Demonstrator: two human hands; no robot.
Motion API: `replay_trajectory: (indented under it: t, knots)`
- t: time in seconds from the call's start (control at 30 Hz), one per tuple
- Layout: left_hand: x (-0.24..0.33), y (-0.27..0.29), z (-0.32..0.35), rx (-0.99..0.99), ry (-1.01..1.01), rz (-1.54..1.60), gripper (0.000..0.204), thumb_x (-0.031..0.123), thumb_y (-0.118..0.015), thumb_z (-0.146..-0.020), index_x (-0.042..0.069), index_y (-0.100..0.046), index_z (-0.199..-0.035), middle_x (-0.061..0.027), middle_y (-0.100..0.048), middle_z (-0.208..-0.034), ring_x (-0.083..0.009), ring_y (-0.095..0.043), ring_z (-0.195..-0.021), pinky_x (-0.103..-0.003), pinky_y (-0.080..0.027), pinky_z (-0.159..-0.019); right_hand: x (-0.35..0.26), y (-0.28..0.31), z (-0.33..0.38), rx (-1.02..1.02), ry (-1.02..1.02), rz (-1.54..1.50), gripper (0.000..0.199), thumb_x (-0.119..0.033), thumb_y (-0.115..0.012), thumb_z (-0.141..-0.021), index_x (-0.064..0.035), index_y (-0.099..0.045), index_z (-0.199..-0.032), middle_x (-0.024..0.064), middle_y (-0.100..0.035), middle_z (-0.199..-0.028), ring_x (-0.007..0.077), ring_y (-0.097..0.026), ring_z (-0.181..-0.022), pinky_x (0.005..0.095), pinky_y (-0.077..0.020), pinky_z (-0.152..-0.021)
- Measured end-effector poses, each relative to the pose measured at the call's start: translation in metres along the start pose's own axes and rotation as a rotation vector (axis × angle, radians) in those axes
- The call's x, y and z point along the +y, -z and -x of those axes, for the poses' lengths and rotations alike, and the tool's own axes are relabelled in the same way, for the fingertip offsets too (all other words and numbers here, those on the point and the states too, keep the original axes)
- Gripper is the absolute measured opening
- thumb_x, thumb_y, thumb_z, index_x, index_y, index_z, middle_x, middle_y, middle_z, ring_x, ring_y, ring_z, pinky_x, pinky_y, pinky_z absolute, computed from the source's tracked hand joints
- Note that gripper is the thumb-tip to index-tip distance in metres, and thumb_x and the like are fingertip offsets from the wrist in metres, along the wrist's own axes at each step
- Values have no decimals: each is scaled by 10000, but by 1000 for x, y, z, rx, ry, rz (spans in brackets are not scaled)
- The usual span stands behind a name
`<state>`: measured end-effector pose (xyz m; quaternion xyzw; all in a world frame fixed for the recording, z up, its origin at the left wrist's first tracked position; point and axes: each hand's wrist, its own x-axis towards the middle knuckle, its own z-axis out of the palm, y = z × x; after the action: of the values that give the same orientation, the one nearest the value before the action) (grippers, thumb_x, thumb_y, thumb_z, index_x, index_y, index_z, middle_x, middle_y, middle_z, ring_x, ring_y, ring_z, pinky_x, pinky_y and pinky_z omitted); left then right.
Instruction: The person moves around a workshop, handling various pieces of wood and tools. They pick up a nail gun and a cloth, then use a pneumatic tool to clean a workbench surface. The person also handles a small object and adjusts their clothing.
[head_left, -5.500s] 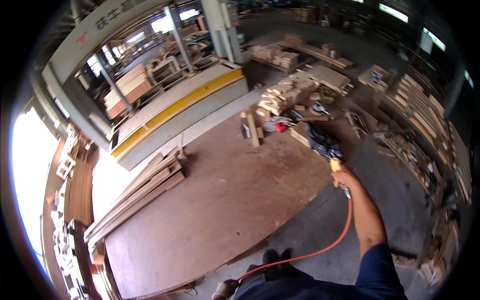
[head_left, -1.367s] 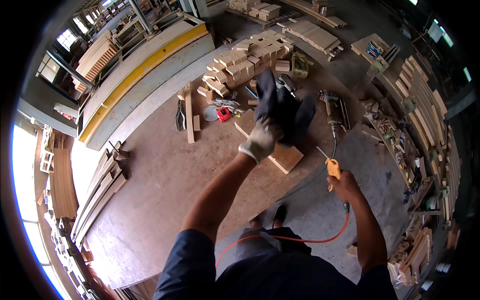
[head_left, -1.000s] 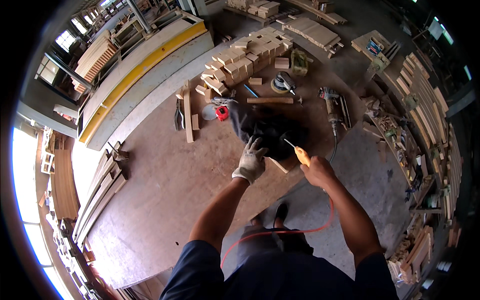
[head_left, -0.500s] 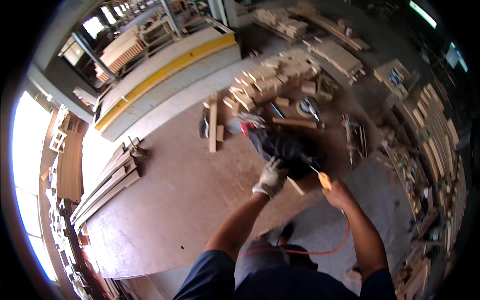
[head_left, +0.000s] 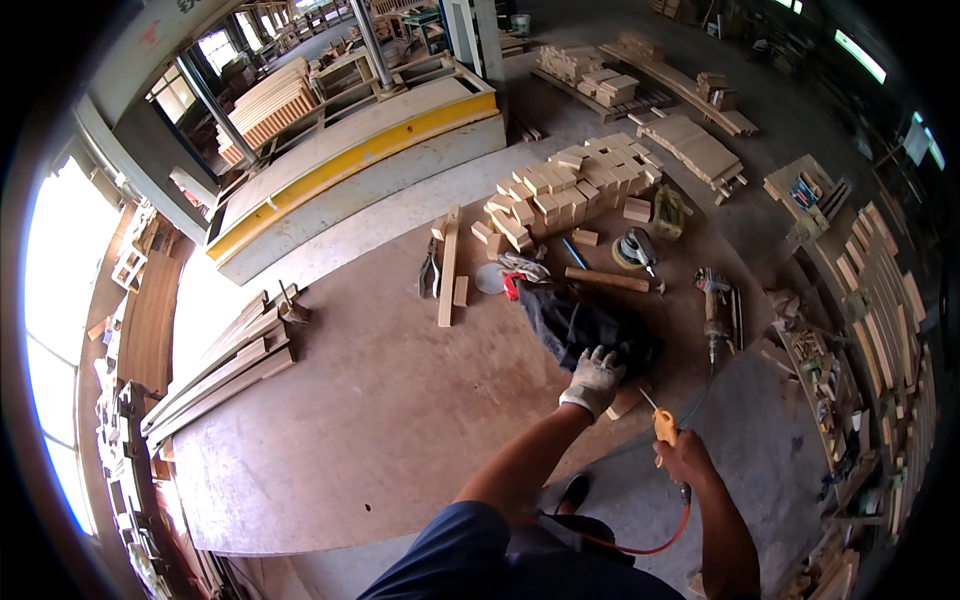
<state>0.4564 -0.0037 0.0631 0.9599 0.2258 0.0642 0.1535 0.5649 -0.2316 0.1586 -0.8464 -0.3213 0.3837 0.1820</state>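
Note:
My left hand (head_left: 594,380), in a pale work glove, rests with fingers spread on the near side of a dark cloth bundle (head_left: 572,322). That bundle lies crumpled on the brown tabletop (head_left: 400,420); whatever it may cover is hidden. Bare and closed, my right hand (head_left: 686,458) grips a yellow air blow gun (head_left: 666,427) with a thin metal nozzle pointing up and left. A red hose (head_left: 684,525) curves from its base back toward my body. Partly behind the gloved hand, a short wood piece (head_left: 624,403) lies near the table's edge.
Beyond the cloth are stacked wood blocks (head_left: 570,195), a hammer (head_left: 610,279), a round sander (head_left: 634,250) and a power tool (head_left: 714,305). Pliers (head_left: 430,272) lie beside an upright-lying strip (head_left: 449,265). Long boards (head_left: 225,365) rest at left; timber racks (head_left: 880,310) stand at right.
My left hand has slid rightward along the cloth. The blow gun has come back toward me, its nozzle farther from the cloth. The whole view has shifted slightly.

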Motion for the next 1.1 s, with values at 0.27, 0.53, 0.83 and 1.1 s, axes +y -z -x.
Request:
replay_trajectory:
  t: [0.27,0.53,0.83,1.1]
  knots:
    - [-10,14,29,21,-397,162,332,255,-659,-865,182,-731,-1181,-141,-555,-1424,-389,-420,-1404,-550,-278,-1199,3,3,17,-1,-59,-149,289,-246,-667,-936,42,-682,-924,118,-729,-757,249,-723,-713,373,-551,-693]
    - [-22,31,38,-105,36,-25,792,534,-650,-878,161,-433,-1543,-220,-274,-1640,-435,-159,-1536,-558,-133,-1242,-15,-5,19,-42,-77,-40,325,-279,-672,-939,46,-684,-939,127,-731,-764,262,-714,-707,385,-548,-679]
    - [-71,5,20,284,248,209,852,359,-778,-796,89,-410,-1516,-270,-353,-1555,-478,-343,-1426,-503,-304,-1200,12,-39,4,-35,110,91,322,-275,-656,-947,43,-676,-993,131,-734,-771,258,-721,-709,372,-551,-688]
    - [-56,44,-9,175,921,544,590,277,-786,-782,51,-589,-1290,-266,-665,-1193,-435,-620,-1167,-476,-517,-993,13,-47,5,-53,79,19,408,-344,-694,-919,49,-681,-1027,266,-713,-901,434,-696,-887,464,-559,-788]
